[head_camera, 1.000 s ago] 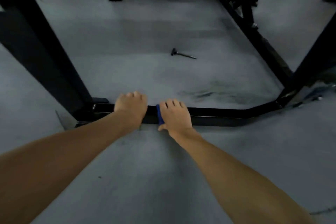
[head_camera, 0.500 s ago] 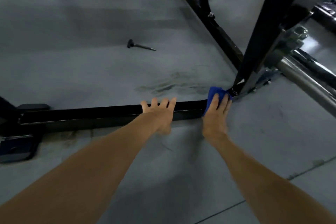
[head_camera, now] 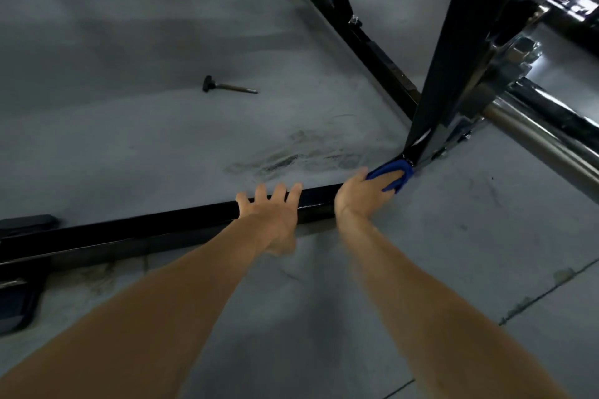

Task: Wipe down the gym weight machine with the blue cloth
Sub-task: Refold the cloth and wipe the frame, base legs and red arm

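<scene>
Right hand: your right hand [head_camera: 363, 194] pressed the small crumpled blue cloth [head_camera: 393, 173] down with the fingers laid over it, only lightly bent.
Cloth position: the blue cloth sat at the far right end of the low black steel base bar [head_camera: 155, 230], touching the foot of the tall black upright post [head_camera: 453, 52] where the two meet.
Left hand: your left hand [head_camera: 272, 214] lay flat on the top of the base bar, fingers spread and straight, holding nothing, just beside your right wrist.
Progress: you were at the corner joint of the floor frame, so I judge the wipe had reached the end of this bar; whether the bar is clean cannot be told in this light.
Left to do: the upright post, the angled black rail [head_camera: 366, 42] running away behind it and the chrome tube [head_camera: 538, 139] to the right looked untouched by the cloth.
Floor: a small black-knobbed pin [head_camera: 227, 86] lay on the grey floor [head_camera: 129, 126], well apart from both hands.
</scene>
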